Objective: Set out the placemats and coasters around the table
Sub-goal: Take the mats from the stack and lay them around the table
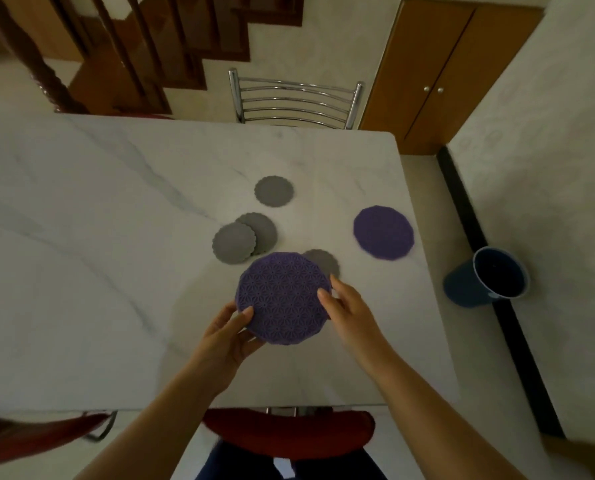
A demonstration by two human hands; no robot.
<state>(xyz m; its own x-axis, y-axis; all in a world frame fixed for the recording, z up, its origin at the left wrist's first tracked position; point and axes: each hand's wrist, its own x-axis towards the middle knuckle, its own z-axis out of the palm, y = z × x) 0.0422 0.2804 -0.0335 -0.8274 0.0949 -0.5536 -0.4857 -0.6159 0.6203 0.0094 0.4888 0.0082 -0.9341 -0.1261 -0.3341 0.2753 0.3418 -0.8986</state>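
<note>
1. Holding the purple placemat (284,297) by its edges, the left hand (225,336) and right hand (349,311) pinched it over the table's (116,237) near side.
2. A second placemat (383,232) lay flat near the right edge.
3. Four grey coasters (274,190) sat clustered mid-table, apparently not yet distributed.

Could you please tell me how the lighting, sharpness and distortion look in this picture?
Head view: dim, soft light, no hard glare on the table; the held purple mat is sharp, its pattern legible; the other purple mat looks softer; the table's edges bow from the wide-angle lens; the lower-left corner is smeared.
</note>
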